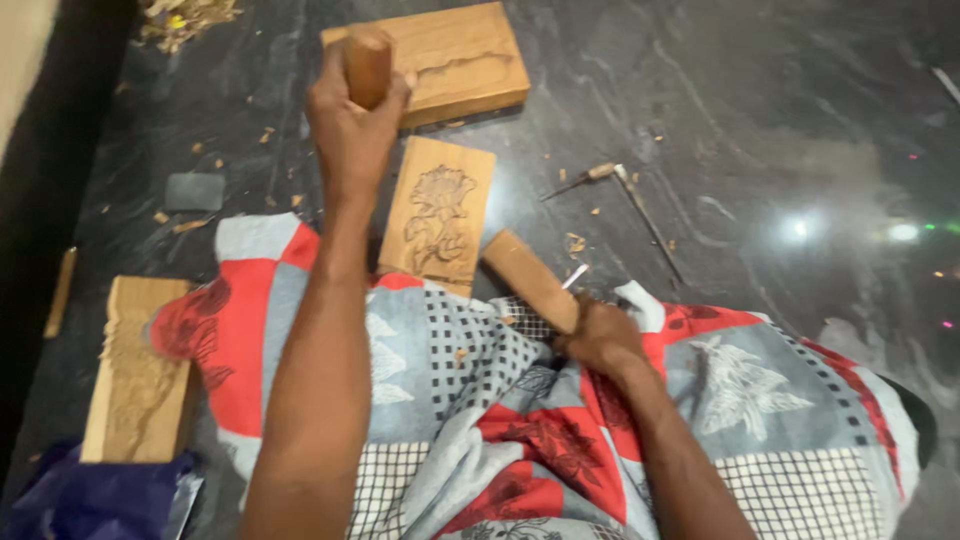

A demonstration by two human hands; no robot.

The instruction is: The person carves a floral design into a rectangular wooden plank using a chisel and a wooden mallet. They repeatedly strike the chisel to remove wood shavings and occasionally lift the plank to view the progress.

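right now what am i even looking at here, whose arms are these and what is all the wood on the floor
This is one picture from a camera worn on a person's head, looking down at their own arms and lap. The left hand grips a round wooden handle. The right hand holds a wooden mallet. A patterned cloth covers the lap. On the dark stone floor stands a wooden panel carved with a flower, with a larger carved block behind it and another carved panel at the left. Thin metal carving tools and wood chips lie around.
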